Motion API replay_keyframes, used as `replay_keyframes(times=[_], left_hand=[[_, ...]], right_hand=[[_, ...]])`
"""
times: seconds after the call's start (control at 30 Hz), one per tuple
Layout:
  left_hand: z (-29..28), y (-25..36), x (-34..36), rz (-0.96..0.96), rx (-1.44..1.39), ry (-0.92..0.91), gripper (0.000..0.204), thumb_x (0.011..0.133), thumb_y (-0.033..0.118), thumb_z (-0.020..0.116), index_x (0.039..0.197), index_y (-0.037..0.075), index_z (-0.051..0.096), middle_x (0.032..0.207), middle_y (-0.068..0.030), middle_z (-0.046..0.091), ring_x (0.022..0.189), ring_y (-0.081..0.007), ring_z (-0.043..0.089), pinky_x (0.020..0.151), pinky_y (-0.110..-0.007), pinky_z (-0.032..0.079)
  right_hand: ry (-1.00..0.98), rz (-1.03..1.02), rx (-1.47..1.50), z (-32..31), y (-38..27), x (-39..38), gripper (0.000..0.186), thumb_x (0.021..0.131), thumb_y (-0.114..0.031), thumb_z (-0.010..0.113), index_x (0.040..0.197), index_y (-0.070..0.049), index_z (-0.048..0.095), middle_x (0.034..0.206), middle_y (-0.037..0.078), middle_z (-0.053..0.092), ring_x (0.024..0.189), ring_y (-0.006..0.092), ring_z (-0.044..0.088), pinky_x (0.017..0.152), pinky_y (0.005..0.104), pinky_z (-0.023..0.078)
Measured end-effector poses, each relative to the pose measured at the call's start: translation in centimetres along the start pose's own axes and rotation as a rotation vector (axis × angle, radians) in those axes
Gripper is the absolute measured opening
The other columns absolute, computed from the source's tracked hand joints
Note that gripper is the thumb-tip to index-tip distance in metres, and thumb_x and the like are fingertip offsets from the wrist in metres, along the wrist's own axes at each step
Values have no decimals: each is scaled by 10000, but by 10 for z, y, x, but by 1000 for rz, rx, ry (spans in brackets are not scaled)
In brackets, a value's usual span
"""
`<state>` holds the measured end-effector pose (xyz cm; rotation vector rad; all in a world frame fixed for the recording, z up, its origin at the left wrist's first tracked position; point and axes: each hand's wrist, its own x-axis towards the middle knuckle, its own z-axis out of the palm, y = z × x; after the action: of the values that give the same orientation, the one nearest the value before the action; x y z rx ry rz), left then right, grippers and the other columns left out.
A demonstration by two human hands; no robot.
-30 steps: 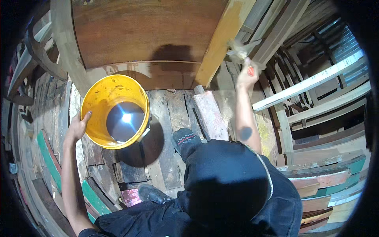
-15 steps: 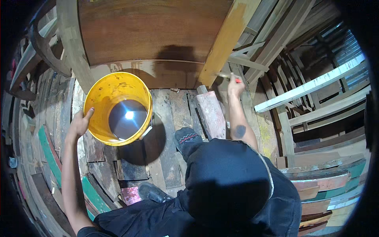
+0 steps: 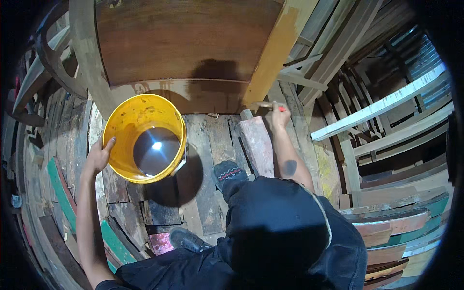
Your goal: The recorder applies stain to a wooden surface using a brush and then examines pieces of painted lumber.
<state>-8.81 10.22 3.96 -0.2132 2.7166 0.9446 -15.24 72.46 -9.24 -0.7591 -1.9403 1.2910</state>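
My left hand (image 3: 98, 155) grips the rim of a yellow bucket (image 3: 122, 128), thumb over the edge and fingers outside. Dark liquid (image 3: 153, 157) inside reflects a bright light. The bucket tilts toward me. In my right hand (image 3: 279, 117) is a slim brush (image 3: 262, 104) with some red at the grip. Its tip points left, at the lower end of an orange-brown stained wooden post (image 3: 273, 50); I cannot tell whether it touches. Left of the post stands a brown wooden panel (image 3: 174, 41), with a paler strip (image 3: 159, 92) along its bottom.
A pinkish wooden block (image 3: 258, 145) lies on the plank floor (image 3: 198, 145) below the post. My shoe (image 3: 189, 239) and patterned sock (image 3: 228, 170) are near it. Boards with green paint (image 3: 62, 188) lie at left. Stacked timber (image 3: 396, 222) and a white beam (image 3: 379, 108) fill the right.
My right hand and the brush have moved down and slightly left, to the post's lower end. The view has shifted a little; my left hand still holds the bucket.
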Motion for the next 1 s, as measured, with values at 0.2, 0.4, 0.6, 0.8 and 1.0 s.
replay_keyframes(times=[0.2,0.4,0.6,0.8,1.0], left_hand=[[8,-6,17,36,-10,-54,578,1024,421,556,1313,-80,580,1199,-271,690,1149,-342,667,981,-401,491],[7,-32,20,151,-67,47,577,1018,416,557,1294,-90,584,1191,-287,685,1146,-362,665,984,-412,486],[19,-23,37,106,52,5,534,1021,397,562,1281,-67,613,1154,-253,712,1100,-328,687,961,-401,499],[14,-12,18,206,-102,16,480,1005,370,567,1217,-51,658,1101,-299,707,1096,-389,684,952,-438,504],[17,-38,33,157,33,47,542,981,411,584,1174,-90,659,1108,-330,688,1099,-429,670,950,-466,507]], right_hand=[[253,-332,483,-33,-183,92,245,924,-254,758,887,-25,679,850,37,686,778,110,583,743,283,474],[275,-453,383,-18,-280,79,224,941,-229,739,992,-15,698,933,69,715,840,131,627,778,303,508],[144,-370,370,-30,-180,91,219,921,-126,730,837,48,627,744,127,707,654,148,680,625,308,554],[83,-372,461,-65,-255,98,204,960,-164,699,862,-7,613,737,79,706,613,124,653,558,247,503],[268,-565,-98,-47,-288,123,282,898,-303,745,951,-27,774,808,100,755,739,151,706,769,289,534]])
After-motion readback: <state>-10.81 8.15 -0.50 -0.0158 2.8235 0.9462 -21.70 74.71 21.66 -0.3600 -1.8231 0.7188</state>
